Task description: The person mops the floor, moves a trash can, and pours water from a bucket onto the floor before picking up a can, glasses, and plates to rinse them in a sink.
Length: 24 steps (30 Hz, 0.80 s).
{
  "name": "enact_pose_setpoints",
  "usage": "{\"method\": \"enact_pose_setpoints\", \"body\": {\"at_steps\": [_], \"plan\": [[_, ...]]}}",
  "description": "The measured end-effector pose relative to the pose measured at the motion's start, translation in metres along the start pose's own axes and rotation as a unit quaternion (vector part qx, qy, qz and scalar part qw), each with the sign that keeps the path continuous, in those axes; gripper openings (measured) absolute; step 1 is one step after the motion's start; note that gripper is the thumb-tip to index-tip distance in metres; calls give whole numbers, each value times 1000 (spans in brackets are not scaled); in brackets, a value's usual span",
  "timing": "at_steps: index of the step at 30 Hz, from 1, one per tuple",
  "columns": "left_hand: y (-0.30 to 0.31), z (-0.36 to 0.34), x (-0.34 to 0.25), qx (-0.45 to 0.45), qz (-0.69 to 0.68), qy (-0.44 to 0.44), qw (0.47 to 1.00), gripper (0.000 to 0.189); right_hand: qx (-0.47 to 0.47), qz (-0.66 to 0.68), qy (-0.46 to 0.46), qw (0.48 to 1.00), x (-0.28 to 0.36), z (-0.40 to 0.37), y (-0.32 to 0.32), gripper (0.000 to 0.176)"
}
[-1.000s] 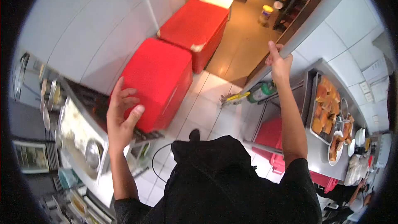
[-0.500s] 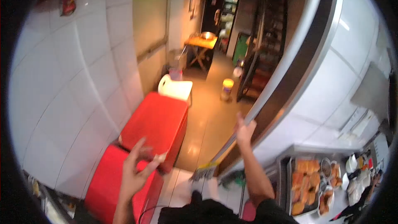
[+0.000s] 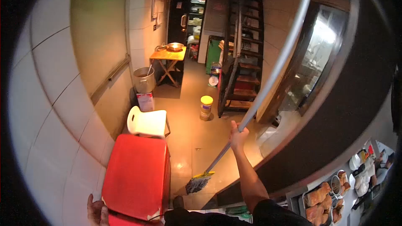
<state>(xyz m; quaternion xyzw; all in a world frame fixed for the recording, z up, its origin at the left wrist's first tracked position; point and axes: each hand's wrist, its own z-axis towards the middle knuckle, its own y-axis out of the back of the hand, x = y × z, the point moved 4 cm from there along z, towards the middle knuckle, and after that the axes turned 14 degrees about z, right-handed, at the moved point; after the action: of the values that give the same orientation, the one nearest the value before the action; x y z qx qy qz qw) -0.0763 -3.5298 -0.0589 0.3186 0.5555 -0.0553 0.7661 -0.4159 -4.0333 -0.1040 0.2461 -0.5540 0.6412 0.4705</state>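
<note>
A long grey mop handle [image 3: 274,75] runs from the top right down to a grey mop head [image 3: 198,183] with a yellow clamp, which rests on the tiled floor. My right hand [image 3: 239,135] is wrapped round the lower half of this handle. At the bottom left, my left hand [image 3: 98,212] is beside the near corner of a red box [image 3: 136,175], its fingers apart and part of it cut off by the frame edge.
Beyond the red box stands a white chair [image 3: 147,122]. A yellow-lidded tub [image 3: 205,108] is on the floor. Farther back are a pot [image 3: 144,82], a small wooden table [image 3: 165,54] and dark stairs [image 3: 247,81]. Food trays [image 3: 302,209] and a person [image 3: 383,171] are at the right.
The view has moved forward toward the room. My right hand still grips the handle, while my left hand has dropped to the lower left, near the box corner.
</note>
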Motion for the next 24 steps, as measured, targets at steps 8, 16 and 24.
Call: {"method": "enact_pose_setpoints", "body": {"at_steps": [8,16,24], "plan": [[-188,230,-92,127,-38,-138,982,53,-123,-188,202,953,-16,144,57,33],[-472,275,-221,351,-100,-263,893,55,-175,-126,197,956,18,253,95,33],[-613,349,-217,354,-51,-174,918,49,-253,-146,231,928,24,394,184,32]]}}
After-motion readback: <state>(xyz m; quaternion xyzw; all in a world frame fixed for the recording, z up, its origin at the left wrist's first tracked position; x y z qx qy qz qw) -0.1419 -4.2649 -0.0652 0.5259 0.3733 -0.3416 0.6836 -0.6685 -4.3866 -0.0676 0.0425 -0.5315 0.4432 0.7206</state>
